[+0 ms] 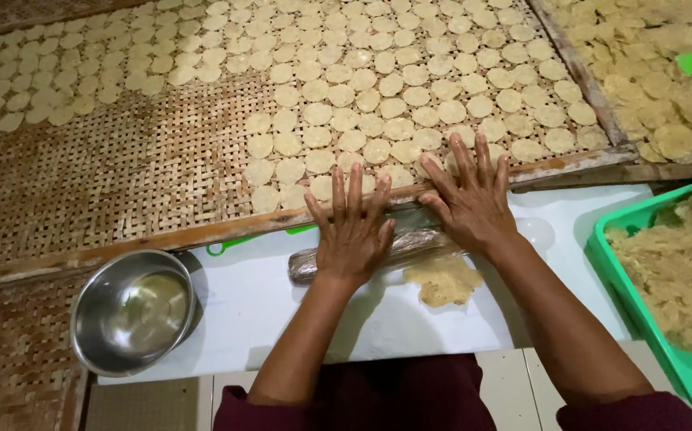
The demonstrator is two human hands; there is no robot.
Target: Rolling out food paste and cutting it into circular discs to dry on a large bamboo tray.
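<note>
My left hand [352, 227] and my right hand [471, 194] lie flat, fingers spread, on a roller wrapped in clear plastic [307, 264] that rests across the white board [266, 311]. The roller's left end sticks out beside my left hand. A flattened patch of pale yellow dough [444, 281] lies on the board just below the roller, between my forearms. Neither hand closes around anything; both palms press down on the roller.
A woven bamboo tray [122, 183] beyond the board holds several rows of small round dough discs [378, 96]. A second tray [665, 88] at the right holds more discs. A steel bowl [132, 311] sits at the left, a green tub of dough [673, 271] at the right.
</note>
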